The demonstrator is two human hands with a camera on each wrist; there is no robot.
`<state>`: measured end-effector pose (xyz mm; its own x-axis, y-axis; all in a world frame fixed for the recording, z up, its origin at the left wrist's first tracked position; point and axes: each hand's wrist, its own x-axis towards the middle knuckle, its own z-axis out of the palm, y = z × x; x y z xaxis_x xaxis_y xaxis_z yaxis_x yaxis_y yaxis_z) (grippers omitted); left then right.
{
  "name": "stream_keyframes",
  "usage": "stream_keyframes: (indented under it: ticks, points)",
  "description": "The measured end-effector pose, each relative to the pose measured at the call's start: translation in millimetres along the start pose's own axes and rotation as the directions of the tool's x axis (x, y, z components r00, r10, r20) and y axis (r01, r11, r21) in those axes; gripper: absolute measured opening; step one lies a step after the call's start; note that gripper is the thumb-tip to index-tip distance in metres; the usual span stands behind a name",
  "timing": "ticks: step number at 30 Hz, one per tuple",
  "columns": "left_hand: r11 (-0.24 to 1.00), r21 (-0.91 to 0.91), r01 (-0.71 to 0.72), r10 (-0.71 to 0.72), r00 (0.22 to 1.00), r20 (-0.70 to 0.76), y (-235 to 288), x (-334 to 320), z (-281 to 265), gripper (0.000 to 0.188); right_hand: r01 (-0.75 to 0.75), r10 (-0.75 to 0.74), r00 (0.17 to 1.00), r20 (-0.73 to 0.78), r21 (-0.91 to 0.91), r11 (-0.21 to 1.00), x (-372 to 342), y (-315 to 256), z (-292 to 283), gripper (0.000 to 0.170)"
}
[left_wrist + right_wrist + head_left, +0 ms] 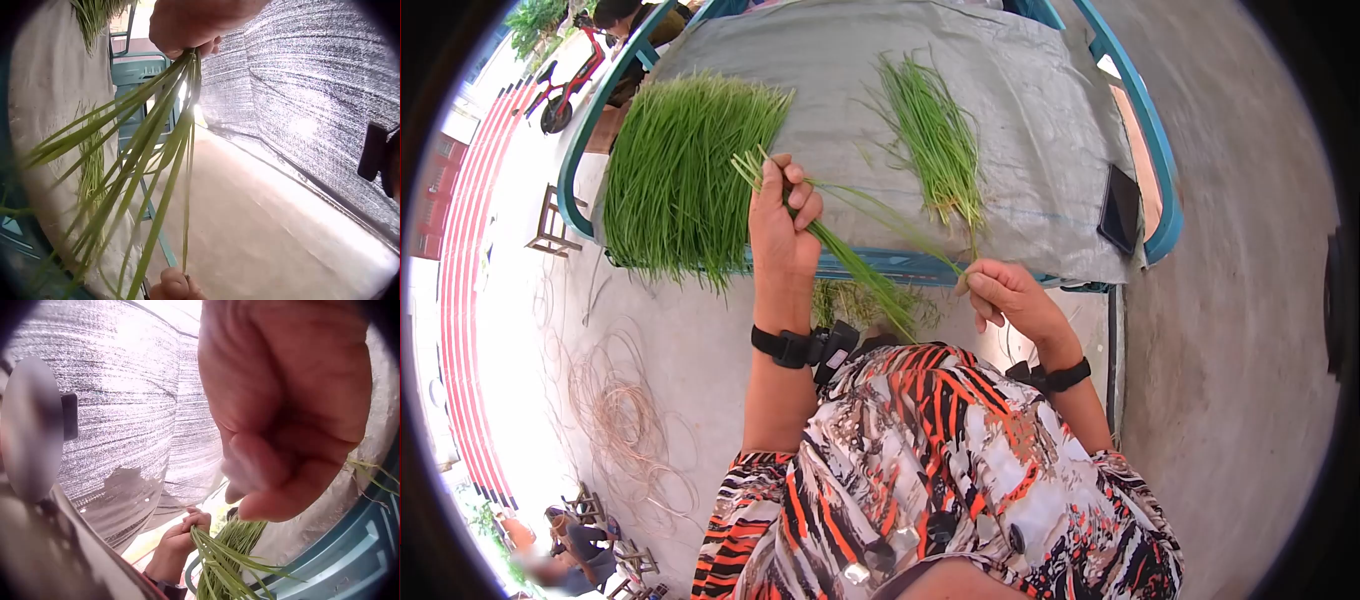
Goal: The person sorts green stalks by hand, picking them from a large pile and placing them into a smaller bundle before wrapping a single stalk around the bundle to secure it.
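My left hand (785,215) grips a small bunch of green chives (855,265) near the pale stem ends, which stick out above the thumb. The leaves hang down toward my lap. To the right, my right hand (1015,300) pinches the end of a thin leaf (900,228) that stretches across from the left hand. In the left wrist view the bunch fans out below the fist. A large, neat pile of chives (690,170) lies left of the left hand, overhanging the front edge. Beyond the right hand lies a smaller, looser pile (930,140).
A grey cloth (830,70) covers the surface, framed by blue-green plastic rails (1155,150). At its right edge lies a black phone (1118,210). Green scraps (840,303) are on the floor below. Coiled strands (625,400) lie on the floor at left, near a wooden stool (552,222).
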<state>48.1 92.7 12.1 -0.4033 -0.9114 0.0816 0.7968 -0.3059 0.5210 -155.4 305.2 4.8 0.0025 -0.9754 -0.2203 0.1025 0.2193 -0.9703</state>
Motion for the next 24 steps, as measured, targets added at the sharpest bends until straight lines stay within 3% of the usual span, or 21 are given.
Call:
stream_keyframes:
  ticks: [8,11,14,17,21,24]
  points:
    - [0.996,-0.09,-0.021,0.02,1.0,-0.015,-2.5,-0.8,-3.2,0.021,0.163,-0.161,0.952,-0.259,-0.017,0.987,-3.5,9.6,-3.5,0.028]
    - [0.991,-0.131,-0.025,0.022,0.999,-0.027,2.0,-3.3,-2.0,0.02,0.178,-0.2,0.93,-0.307,-0.1,0.979,-7.6,20.9,-11.5,0.029]
    - [0.992,-0.124,-0.021,0.019,1.0,-0.018,7.2,-7.7,2.6,0.019,-0.048,-0.061,0.965,-0.256,-0.399,0.916,-18.2,7.2,-3.0,0.029]
    - [0.997,-0.072,-0.007,0.006,1.0,-0.017,6.3,-8.8,7.6,0.018,0.122,-0.238,0.904,-0.355,-0.32,0.94,-11.2,-7.0,4.6,0.03]
    - [0.999,0.049,0.021,-0.02,1.0,-0.007,-3.0,-16.2,16.2,0.021,0.267,-0.4,0.865,-0.302,-0.399,0.877,9.7,-39.3,17.7,0.041]
    - [0.995,0.084,0.047,-0.047,0.999,-0.003,-14.4,-26.4,29.6,0.021,0.276,-0.349,0.92,-0.179,-0.338,0.9,31.4,-49.5,35.2,0.042]
